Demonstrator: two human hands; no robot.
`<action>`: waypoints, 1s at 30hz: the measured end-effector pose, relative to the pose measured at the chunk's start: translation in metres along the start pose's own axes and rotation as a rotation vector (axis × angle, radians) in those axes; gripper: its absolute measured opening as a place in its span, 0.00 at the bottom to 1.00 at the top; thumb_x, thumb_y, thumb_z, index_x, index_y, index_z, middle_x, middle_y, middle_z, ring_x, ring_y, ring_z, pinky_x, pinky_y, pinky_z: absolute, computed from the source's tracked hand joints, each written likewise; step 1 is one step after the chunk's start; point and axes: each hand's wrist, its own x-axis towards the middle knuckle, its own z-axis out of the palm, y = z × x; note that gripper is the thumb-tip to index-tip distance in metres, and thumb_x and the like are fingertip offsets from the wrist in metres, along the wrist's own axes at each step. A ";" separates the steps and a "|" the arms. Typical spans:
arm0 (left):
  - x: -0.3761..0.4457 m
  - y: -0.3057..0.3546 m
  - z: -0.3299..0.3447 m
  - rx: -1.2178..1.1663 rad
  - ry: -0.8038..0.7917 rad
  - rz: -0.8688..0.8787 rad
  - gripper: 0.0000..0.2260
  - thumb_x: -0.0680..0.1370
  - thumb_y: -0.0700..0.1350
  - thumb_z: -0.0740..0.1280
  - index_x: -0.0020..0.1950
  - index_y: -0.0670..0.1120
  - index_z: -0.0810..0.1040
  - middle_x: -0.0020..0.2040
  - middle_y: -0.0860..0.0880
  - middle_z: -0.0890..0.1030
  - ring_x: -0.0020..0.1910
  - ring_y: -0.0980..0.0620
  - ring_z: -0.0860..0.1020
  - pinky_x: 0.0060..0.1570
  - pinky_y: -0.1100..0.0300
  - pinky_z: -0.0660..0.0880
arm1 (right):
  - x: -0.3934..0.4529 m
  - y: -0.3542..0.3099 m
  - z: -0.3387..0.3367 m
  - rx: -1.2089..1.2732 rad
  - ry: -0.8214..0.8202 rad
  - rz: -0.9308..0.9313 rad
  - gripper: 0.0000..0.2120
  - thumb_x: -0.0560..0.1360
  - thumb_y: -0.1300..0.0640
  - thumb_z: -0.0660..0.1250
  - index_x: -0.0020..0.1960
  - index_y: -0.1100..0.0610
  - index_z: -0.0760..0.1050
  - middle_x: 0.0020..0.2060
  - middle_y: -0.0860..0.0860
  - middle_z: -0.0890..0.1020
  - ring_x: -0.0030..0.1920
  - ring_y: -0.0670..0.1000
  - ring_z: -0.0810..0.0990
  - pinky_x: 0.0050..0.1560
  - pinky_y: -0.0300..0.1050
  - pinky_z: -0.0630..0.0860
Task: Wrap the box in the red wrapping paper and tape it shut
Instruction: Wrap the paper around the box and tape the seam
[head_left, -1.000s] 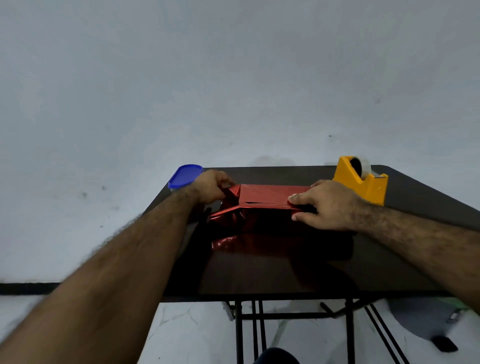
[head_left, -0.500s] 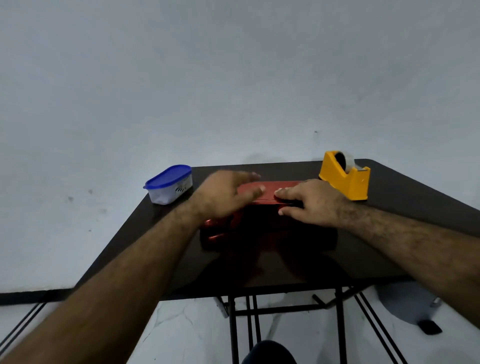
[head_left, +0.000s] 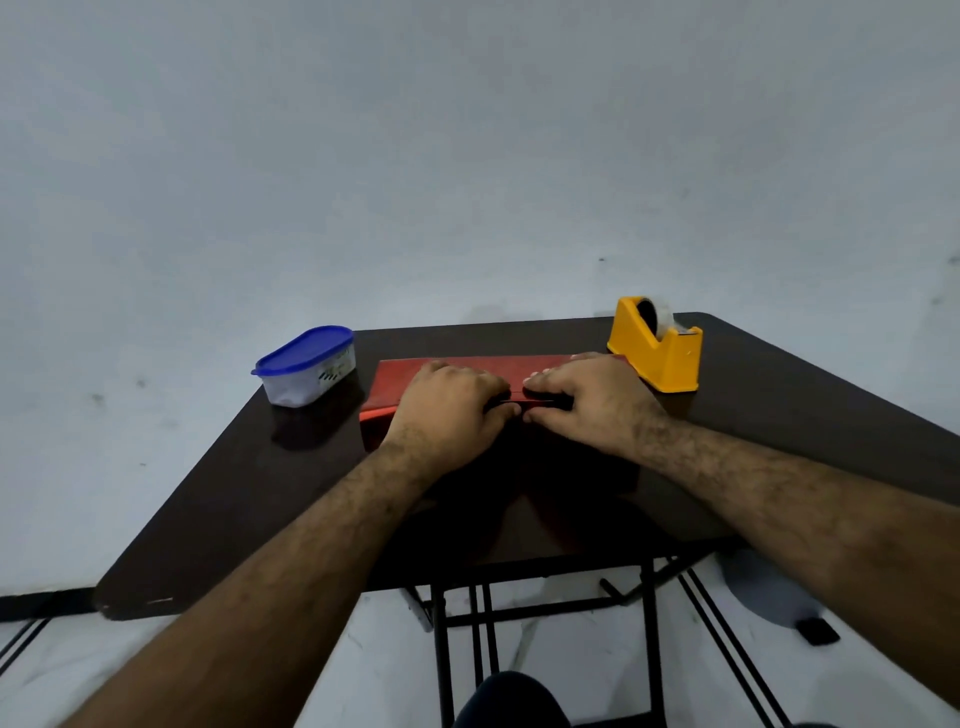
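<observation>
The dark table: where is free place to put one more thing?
Bare patches of the dark table: the near-left corner, and right, nearer than the yellow tape dispenser. Crowded: the middle, with both hands on the red wrapped box, and around the blue-lidded container.

Both hands, left (head_left: 451, 410) and right (head_left: 589, 400), press on the red-wrapped box (head_left: 395, 387) on the dark table (head_left: 260, 499)
</observation>
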 end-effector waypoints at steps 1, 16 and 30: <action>0.000 0.000 0.002 0.006 0.011 -0.011 0.18 0.82 0.61 0.63 0.63 0.54 0.84 0.59 0.55 0.86 0.59 0.53 0.83 0.66 0.50 0.73 | 0.000 0.000 0.001 -0.003 0.001 0.002 0.25 0.75 0.35 0.70 0.68 0.43 0.81 0.63 0.41 0.84 0.68 0.47 0.79 0.72 0.52 0.73; 0.014 0.012 0.034 -0.045 0.085 -0.156 0.17 0.83 0.57 0.63 0.66 0.50 0.81 0.62 0.52 0.82 0.64 0.48 0.77 0.71 0.48 0.65 | 0.022 0.022 0.011 -0.084 -0.030 0.062 0.24 0.74 0.32 0.69 0.66 0.41 0.81 0.61 0.39 0.85 0.69 0.50 0.77 0.74 0.55 0.70; 0.014 0.016 0.044 -0.075 0.141 -0.144 0.14 0.82 0.54 0.67 0.63 0.50 0.84 0.74 0.47 0.76 0.74 0.44 0.72 0.76 0.43 0.61 | 0.027 0.030 -0.006 0.010 -0.064 0.045 0.21 0.74 0.37 0.74 0.64 0.42 0.83 0.59 0.40 0.85 0.65 0.44 0.78 0.72 0.50 0.71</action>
